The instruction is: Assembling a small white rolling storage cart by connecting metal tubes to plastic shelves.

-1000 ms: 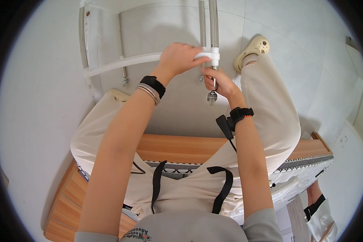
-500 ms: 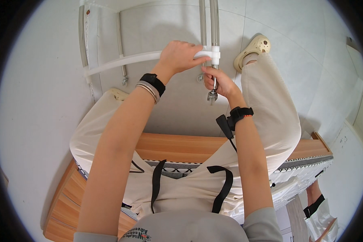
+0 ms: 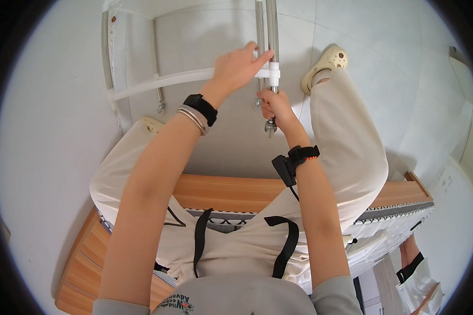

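A rack of metal tubes stands in front of me, with a curved white crossbar (image 3: 163, 81) running across it. At the crossbar's right end a white plastic connector (image 3: 274, 74) sits around a metal tube (image 3: 272, 31). My right hand (image 3: 276, 107) is wrapped around the short stretch of tube below that connector. Under its fingers a small caster (image 3: 270, 127) shows at the tube's end. My left hand (image 3: 239, 68) hovers by the crossbar's right end, thumb and fingers apart, fingertips beside the tubes. Whether it touches them I cannot tell.
More tubes (image 3: 155, 58) with casters stand farther back on the grey tiled floor (image 3: 215, 142). A white wall (image 3: 42, 131) rises on the left. I sit at a wooden bed edge (image 3: 226, 191), feet in cream clogs (image 3: 328, 63). Another person's leg (image 3: 411, 252) shows at lower right.
My left hand has let go of the connector end and moved slightly up, its fingers opening. The tube with my right hand has shifted a little left.
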`<state>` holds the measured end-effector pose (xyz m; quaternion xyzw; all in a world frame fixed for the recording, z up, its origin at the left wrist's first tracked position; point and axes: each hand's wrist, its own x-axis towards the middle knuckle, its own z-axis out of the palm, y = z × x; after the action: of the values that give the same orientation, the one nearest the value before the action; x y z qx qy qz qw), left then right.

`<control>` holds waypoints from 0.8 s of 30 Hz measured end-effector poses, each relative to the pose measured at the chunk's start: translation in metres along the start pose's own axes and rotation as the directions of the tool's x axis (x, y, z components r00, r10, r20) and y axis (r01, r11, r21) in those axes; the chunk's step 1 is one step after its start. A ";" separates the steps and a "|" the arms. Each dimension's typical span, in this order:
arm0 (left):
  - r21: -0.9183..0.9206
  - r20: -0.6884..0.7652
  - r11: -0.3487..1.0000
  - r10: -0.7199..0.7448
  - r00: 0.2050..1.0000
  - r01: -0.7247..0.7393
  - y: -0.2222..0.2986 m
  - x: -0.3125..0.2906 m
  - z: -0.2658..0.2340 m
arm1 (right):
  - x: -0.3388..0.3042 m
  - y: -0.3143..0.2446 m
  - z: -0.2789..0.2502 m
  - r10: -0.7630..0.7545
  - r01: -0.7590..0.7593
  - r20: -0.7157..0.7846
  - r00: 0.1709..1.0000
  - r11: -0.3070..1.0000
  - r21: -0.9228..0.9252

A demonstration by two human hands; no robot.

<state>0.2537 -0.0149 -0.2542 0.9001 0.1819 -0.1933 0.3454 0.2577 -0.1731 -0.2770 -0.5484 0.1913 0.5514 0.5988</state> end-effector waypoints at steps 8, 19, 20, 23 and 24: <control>-0.122 -0.315 0.984 -0.160 0.936 0.127 0.045 0.024 0.033 | -0.002 0.001 0.013 0.010 -0.014 -0.068 0.998 0.998 -0.056; -0.069 -0.298 0.983 -0.182 0.937 0.169 0.052 0.032 0.036 | 0.020 0.021 0.011 -0.163 0.084 -0.313 0.936 0.965 -0.249; -0.044 -0.321 0.986 -0.165 0.933 0.160 0.052 0.032 0.036 | 0.023 0.025 0.012 -0.256 0.124 -0.361 0.897 0.929 -0.349; -0.063 -0.295 0.982 -0.189 0.937 0.178 0.050 0.031 0.035 | 0.028 0.034 0.018 -0.441 0.152 -0.425 0.790 0.814 -0.561; -0.060 -0.292 0.982 -0.187 0.938 0.177 0.050 0.030 0.034 | 0.028 0.035 0.021 -0.439 0.151 -0.428 0.790 0.816 -0.558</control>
<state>0.2952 -0.0673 -0.2642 0.8924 0.3174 -0.0841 0.3097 0.2282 -0.1498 -0.3091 -0.8386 0.1119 0.3002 0.4405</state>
